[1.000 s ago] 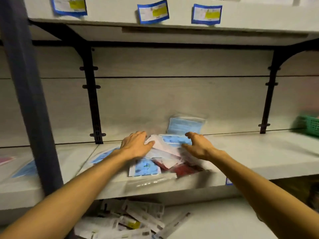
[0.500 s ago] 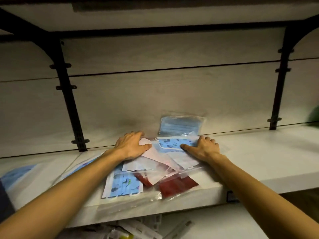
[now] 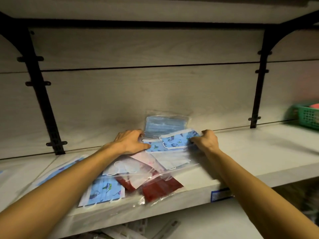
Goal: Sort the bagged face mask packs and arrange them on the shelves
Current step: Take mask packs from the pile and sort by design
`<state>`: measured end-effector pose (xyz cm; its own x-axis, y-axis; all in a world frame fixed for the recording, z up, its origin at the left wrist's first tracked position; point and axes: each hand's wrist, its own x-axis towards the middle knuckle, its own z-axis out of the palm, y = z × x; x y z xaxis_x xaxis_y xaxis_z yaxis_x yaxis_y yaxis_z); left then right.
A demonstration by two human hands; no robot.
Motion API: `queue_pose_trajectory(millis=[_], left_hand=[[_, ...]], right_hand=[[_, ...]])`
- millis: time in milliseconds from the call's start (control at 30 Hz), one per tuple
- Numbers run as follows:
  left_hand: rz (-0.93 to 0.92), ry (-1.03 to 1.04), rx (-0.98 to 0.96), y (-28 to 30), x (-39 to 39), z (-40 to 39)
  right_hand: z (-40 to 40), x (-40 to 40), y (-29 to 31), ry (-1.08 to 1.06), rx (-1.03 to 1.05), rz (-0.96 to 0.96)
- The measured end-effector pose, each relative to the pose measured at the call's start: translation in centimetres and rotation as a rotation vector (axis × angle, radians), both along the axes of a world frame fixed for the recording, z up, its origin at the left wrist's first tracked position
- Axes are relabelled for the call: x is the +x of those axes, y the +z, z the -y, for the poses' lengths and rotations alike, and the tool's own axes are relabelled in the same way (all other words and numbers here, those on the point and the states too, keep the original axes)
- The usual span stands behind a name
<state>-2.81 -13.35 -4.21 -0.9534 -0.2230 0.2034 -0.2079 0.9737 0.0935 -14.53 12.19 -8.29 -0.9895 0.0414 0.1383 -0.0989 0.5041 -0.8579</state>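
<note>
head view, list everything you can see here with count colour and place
patterned mask pack: one, blue print, gripped at both ends, back of the pile
plain mask pack: one, light blue, leaning on the back panel
second patterned pack: one, blue print, front left of the shelf
red mask packs: at least two, dark red, front edge
white mask packs: at least two, white, mid pile
shelf: one, pale wood grain, holds the pile
brackets: two, black, left and right on the back panel
basket: one, green, far right
shelf label: one, blue, front edge
left hand: fingers curled on the pack's left end
right hand: fingers pinching its right end
</note>
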Motion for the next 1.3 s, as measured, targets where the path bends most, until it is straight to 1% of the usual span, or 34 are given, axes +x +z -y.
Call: queue_pose_trajectory(millis=[100, 167, 267, 400, 500, 600, 700, 833, 1000, 1100, 1167, 1233, 1300], left_hand=[[-0.078, 0.002, 0.036, 0.5, -0.1, 0.2], [-0.133, 0.033, 0.070, 0.9, 0.0, 0.4], [-0.131, 0.090, 0.184, 1.4, 0.3, 1.0], [-0.191, 0.179, 0.339, 2.3, 1.5, 1.4], [-0.195, 0.256, 0.368, 3.0, 3.2, 1.7], [-0.243, 0.333, 0.419, 3.4, 5.4, 2.2], [-0.304, 0.418, 0.470, 3.4, 7.5, 2.2], [-0.411, 0.486, 0.691, 2.6, 9.8, 1.2], [-0.522, 0.487, 0.928, 1.8, 12.7, -0.9], [-0.611, 0.478, 0.998, 1.9, 14.7, -1.3], [-0.656, 0.468, 1.012, 2.2, 16.2, -1.3], [-0.693, 0.455, 1.042, 2.5, 17.7, -1.4], [-0.720, 0.428, 1.082, 2.6, 19.2, -1.3]], right_hand=[[-0.5, -0.7, -0.1, 0.015, -0.123, -0.015], [-0.3, -0.9, -0.1, 0.043, -0.246, 0.029], [0.5, -0.8, 0.2, 0.153, -0.435, 0.115], [1.2, -0.4, 0.8, 0.219, -0.652, 0.178], [1.4, -0.5, 0.6, 0.238, -0.664, 0.217], [1.7, -0.5, 0.4, 0.264, -0.671, 0.246], [1.9, -0.5, 0.0, 0.246, -0.657, 0.255], [2.2, 0.1, 0.1, 0.257, -0.577, 0.214], [1.9, 0.9, 0.3, 0.327, -0.588, 0.289], [1.2, 1.5, 0.7, 0.225, -0.592, 0.182], [0.7, 2.5, 1.6, 0.169, -0.698, 0.116], [0.5, 3.8, 3.1, 0.166, -0.861, 0.083], [0.4, 5.5, 5.0, 0.189, -0.971, 0.058]])
